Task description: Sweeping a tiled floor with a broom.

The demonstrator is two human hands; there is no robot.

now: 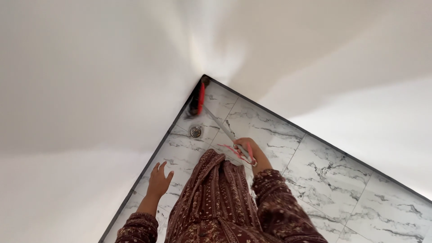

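My right hand (249,150) grips the near end of a long silver handle (220,126) with red trim. At its far end a red and black brush head (198,100) presses into the corner where two white walls meet the marble-patterned tiled floor (324,175). My left hand (159,180) hangs free beside the left wall, fingers spread, holding nothing. Both arms wear dark red patterned sleeves, and the same fabric hangs down between them.
A small round metal floor drain (195,131) sits in the tiles just in front of the brush head. White walls (90,90) close in on the left and right, with a dark strip along their base.
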